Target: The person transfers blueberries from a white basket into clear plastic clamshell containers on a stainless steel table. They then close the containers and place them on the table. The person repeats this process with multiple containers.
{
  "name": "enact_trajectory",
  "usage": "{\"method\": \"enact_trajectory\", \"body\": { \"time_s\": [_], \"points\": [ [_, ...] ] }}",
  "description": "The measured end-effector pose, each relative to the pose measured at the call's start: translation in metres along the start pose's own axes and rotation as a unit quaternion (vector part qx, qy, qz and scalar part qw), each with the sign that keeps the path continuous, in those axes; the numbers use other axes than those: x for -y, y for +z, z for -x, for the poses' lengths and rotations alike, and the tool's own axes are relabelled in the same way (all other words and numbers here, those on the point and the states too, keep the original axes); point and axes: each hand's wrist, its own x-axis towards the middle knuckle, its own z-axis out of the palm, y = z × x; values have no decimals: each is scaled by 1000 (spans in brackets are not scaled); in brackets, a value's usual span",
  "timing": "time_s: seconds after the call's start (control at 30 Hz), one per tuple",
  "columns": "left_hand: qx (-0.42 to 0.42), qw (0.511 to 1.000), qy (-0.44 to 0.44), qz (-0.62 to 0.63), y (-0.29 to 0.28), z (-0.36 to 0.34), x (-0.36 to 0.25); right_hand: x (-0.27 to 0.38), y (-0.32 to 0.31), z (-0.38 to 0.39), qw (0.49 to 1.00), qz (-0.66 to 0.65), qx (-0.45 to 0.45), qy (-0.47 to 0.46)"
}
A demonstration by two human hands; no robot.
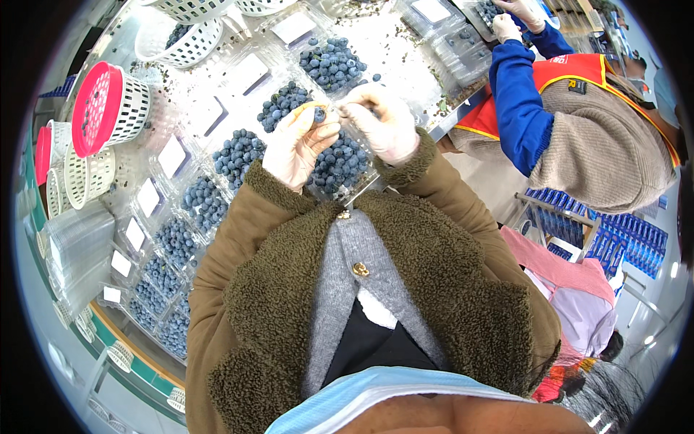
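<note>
Left hand [300, 148] has its grip pinched down to berry width, with one blueberry [319, 114] up at the fingertips. Right hand [383, 123]: thumb and finger nearly together, right beside the berry. Can't tell from here if that grip has hold of anything.

Handling, my read: berry is light, firm-skinned, soft inside, bruises if squeezed. Smooth glove on round skin could slip or roll. Take it across the sides, pad to pad, minimal force.

Pose: both hands gloved, raised over the box [359, 189] of berries in front of the chest, wrists turned inward, elbows bent, forearms angled in from either side.

Further out: more open clear boxes with berries along the tabletop [416, 83], white baskets [206, 40] at the far left, a co-worker's blue sleeve [517, 108] off to the right.
</note>
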Motion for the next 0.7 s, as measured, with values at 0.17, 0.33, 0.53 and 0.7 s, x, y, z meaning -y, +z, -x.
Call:
{"method": "enact_trajectory", "body": {
  "time_s": [0.17,0.33,0.53,0.7],
  "points": [
    [-35,994,100,-23,-6,2,-33,-4,-61,40,993,118,1,-22],
    [-100,915,323,-219,-43,7,-151,-17,-114,98,936,344,2,69],
    [-254,718,413,-499,-96,-78,-290,-17,-113,97,944,324,-54,41],
    [-192,780,433,-409,-63,-70,-236,-16,-97,63,942,333,-45,-9]
  ]
}}
